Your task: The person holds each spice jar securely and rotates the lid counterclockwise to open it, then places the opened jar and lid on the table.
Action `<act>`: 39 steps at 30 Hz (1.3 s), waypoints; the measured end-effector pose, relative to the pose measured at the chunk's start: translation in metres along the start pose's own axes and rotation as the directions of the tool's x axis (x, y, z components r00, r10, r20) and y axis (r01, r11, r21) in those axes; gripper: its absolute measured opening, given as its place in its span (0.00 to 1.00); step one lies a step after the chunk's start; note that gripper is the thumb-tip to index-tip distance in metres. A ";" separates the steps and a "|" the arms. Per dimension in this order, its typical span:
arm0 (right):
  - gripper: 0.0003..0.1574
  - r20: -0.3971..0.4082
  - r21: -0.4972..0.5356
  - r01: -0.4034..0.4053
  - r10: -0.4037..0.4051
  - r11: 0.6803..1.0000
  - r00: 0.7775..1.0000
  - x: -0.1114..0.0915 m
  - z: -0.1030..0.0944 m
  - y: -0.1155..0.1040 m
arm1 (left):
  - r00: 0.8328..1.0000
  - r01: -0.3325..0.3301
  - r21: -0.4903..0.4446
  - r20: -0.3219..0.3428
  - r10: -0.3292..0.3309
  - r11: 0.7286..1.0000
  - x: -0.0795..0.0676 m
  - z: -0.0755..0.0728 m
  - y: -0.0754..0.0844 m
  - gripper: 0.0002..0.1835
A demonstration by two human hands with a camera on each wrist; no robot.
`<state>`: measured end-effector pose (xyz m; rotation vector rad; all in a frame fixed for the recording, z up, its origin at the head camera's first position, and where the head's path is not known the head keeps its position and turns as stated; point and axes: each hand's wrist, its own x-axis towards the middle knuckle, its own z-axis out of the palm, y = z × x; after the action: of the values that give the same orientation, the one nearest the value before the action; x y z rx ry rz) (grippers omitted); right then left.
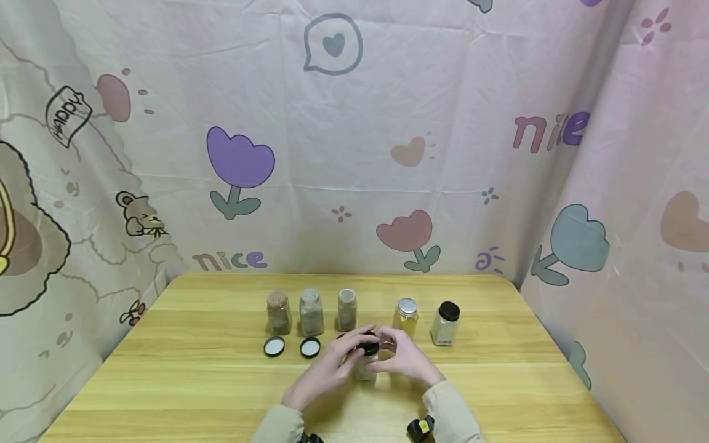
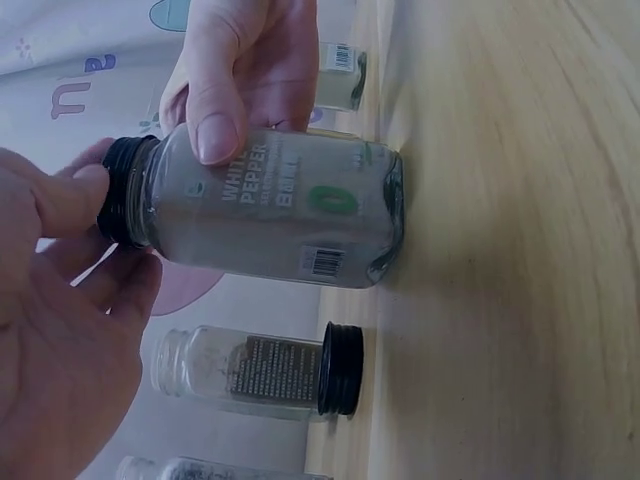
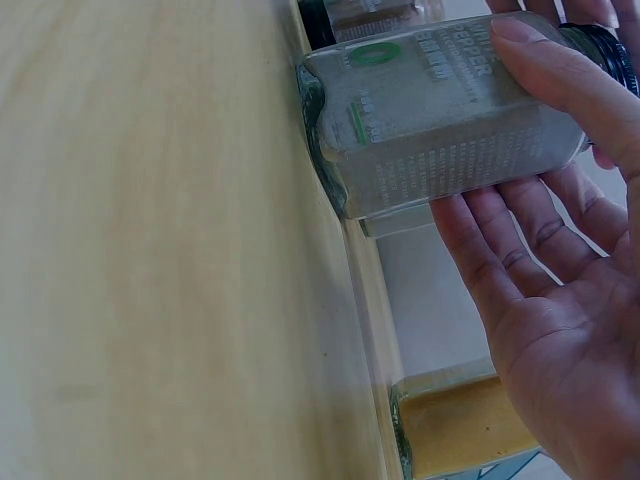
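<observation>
A square glass jar (image 2: 275,215) printed "WHITE PEPPER" stands upright on the table, filled with pale powder. My left hand (image 1: 329,364) pinches its black lid (image 2: 122,190) between thumb and fingers. Lower down, my right hand (image 1: 407,357) holds the jar's body, the thumb across the front and the fingers along the other side. The lid sits on the jar's neck. In the right wrist view, the jar (image 3: 430,120) overlaps part of a jar behind it.
Behind my left hand stand a brown-filled jar (image 1: 279,315), a grey-filled jar (image 1: 311,315) and another jar (image 1: 347,312), without black lids. Two black lids (image 1: 274,346) (image 1: 310,347) lie before them. Farther right are a yellow-filled jar (image 1: 407,311) and a black-lidded jar (image 1: 445,326).
</observation>
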<state>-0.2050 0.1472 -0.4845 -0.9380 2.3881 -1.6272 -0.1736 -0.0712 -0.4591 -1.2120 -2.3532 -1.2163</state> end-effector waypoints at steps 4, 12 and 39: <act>0.29 0.000 0.006 -0.027 0.027 1.000 1.000 0.000 0.000 -0.001 | 0.999 -0.015 0.007 -0.044 0.016 1.000 0.000 0.003 -0.001 0.15; 0.27 0.003 0.008 -0.033 0.033 0.999 0.999 0.000 -0.001 -0.003 | 0.983 0.129 0.001 -0.129 -0.127 0.992 0.004 0.008 0.005 0.14; 0.27 0.002 0.012 -0.018 0.018 1.000 1.000 0.000 -0.001 -0.002 | 0.988 0.057 0.030 -0.144 -0.052 0.998 0.002 0.010 0.004 0.12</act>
<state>-0.2045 0.1476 -0.4828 -0.9127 2.3759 -1.6321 -0.1705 -0.0613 -0.4617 -1.0201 -2.3061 -1.2319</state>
